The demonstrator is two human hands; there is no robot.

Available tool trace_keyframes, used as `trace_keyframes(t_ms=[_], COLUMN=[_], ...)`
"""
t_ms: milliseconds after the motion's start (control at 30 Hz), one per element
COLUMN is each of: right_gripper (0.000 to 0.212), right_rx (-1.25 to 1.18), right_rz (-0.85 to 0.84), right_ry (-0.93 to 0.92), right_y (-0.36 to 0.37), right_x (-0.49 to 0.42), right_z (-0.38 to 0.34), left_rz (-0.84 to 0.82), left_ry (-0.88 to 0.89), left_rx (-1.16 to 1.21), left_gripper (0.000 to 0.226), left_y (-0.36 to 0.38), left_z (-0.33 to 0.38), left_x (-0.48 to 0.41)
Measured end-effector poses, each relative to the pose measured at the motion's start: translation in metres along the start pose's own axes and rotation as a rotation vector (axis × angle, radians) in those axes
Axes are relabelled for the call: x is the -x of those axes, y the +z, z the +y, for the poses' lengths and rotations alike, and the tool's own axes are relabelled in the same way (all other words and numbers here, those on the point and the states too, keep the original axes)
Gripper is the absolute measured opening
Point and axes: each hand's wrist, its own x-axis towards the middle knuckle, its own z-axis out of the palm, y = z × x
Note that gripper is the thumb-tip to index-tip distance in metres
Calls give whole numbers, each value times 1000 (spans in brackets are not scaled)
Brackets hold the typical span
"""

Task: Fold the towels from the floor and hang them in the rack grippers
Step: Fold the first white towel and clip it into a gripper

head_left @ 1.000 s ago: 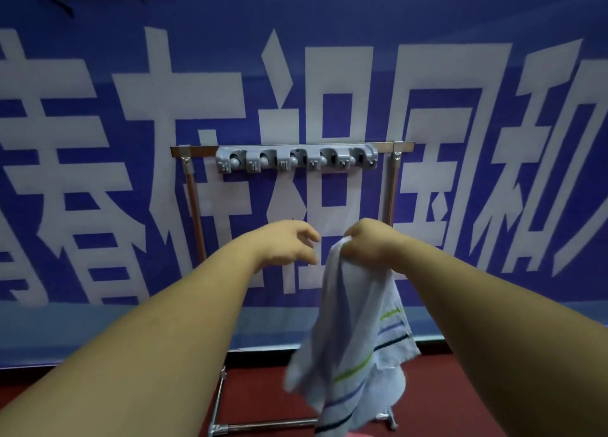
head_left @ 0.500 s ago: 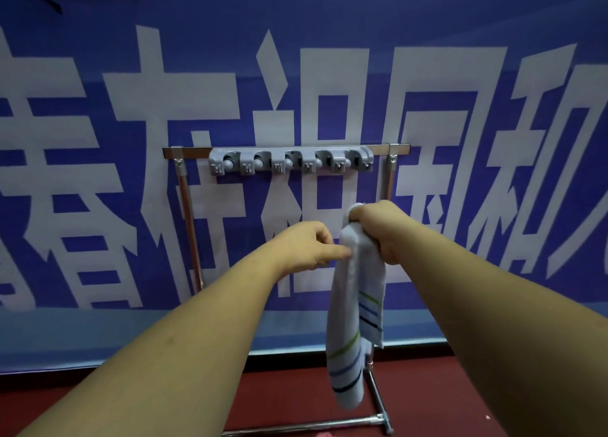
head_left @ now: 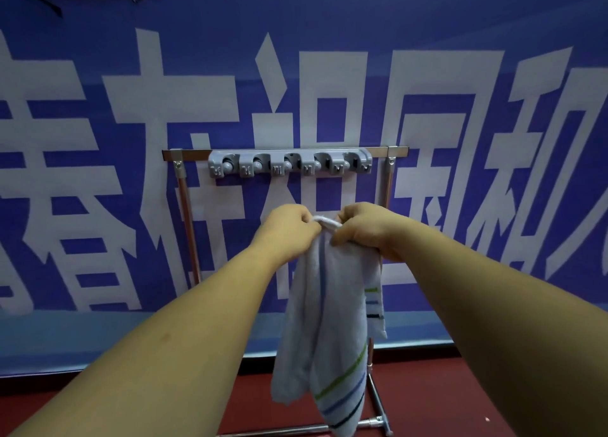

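Note:
A white towel (head_left: pixel 332 318) with green, blue and dark stripes hangs from both my hands at chest height. My left hand (head_left: pixel 289 231) pinches its top edge from the left, and my right hand (head_left: pixel 365 229) grips the same bunched edge from the right. The two hands are almost touching. Above them the grey rack grippers (head_left: pixel 289 165), a strip of several clamps, sit on the top bar of a metal stand (head_left: pixel 186 213); every clamp holds nothing. The towel's top edge lies a little below the strip.
A blue banner (head_left: pixel 98 140) with large white characters covers the wall behind the stand. The stand's base bar (head_left: pixel 375 423) rests on the dark red floor (head_left: pixel 256 400) below the towel.
My left hand has come over and taken hold of the towel's top edge beside my right hand. The towel has spread wider than half a second ago.

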Motion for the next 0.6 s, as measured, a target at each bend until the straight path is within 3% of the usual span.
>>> trace_keyframes(t_ms=[167,333,467,600], right_gripper=[20,22,18,6], right_rx=[405,435,255,312], right_rz=[-14,38,127,51], right_ry=[37,146,65,-86], right_y=[7,7,3,9], right_x=[-5,-9,-8,-7], right_z=[17,40,28,-8], left_rz=[237,415,203,-68], left_ry=[7,-149,-243,-122], left_rx=[116,151,20,205], left_gripper=[24,25,16,20], left_y=[-18,-40,-44,-36], left_z=[-3,-25,-48,-42], left_x=[-7,-15,-12,4])
